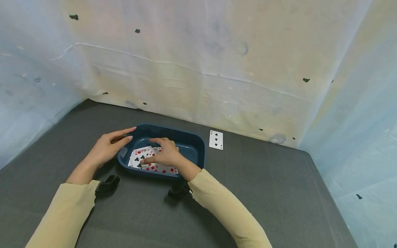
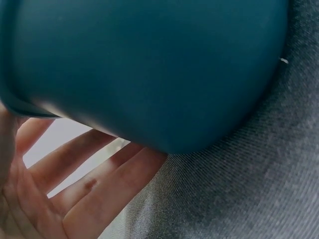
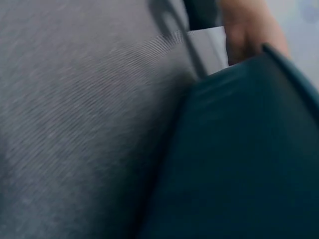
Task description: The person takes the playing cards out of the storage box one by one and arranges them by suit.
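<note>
A dark blue, rounded rectangular plastic tub (image 1: 192, 146) sits on the grey cloth-covered counter (image 1: 279, 193), nearer the back edge than the front and slightly left of the middle. Inside it lies a loose spread of playing cards (image 1: 145, 160), face up, with red and black pips showing. The right hand (image 1: 165, 153) reaches over the tub's near rim and rests on the cards with fingers bent, fingertips touching them; whether it pinches a card I cannot tell. The left hand (image 1: 108, 146) lies against the tub's left end, fingers straight and relaxed along the outer wall, holding nothing. A single white playing card with black spades (image 1: 215, 140) lies face up on the counter just beside the tub's back right corner, close to the back edge.
</note>
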The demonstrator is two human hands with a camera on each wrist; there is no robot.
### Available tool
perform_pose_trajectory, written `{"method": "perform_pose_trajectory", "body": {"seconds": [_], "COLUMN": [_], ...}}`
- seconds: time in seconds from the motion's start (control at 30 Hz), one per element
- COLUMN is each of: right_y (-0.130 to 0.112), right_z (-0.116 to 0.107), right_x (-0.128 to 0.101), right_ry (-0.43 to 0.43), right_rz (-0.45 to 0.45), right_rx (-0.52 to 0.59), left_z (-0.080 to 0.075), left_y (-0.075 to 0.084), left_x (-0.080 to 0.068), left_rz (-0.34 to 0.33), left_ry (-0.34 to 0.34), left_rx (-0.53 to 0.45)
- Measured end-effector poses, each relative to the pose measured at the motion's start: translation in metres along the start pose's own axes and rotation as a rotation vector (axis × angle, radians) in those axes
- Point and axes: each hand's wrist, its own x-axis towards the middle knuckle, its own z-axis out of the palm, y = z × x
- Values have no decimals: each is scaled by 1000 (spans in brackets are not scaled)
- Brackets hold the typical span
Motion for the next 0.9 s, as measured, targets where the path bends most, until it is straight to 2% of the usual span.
{"method": "perform_pose_trajectory", "body": {"seconds": [0.1,0.2,0.33,0.4,0.57,0.67,0.77,0.9], "right_y": [1,0,-1,0,4,9,13,17], "right_z": [5,7,5,3,-8,-16,-25,-34], "right_x": [0,-2,-4,-5,-9,-10,-11,-12], "right_ry": [-39,-26,5,12,45,62,78,112], "right_rz": [-28,-32,44,104,235,291,313,273], "right_rx": [-132,-229,-282,-269,-105,-66,-77,-44], "left_z": [1,1,2,3,4,3,3,1], "left_y": [-1,-1,0,0,0,-1,-2,-2], "left_x": [-1,-2,-1,0,0,1,0,-1], "left_rz": [3,8,10,8,-4,-7,-9,-14], "left_ry": [7,12,9,6,6,10,17,24], "left_rx": [2,2,-5,-5,6,3,3,10]}}
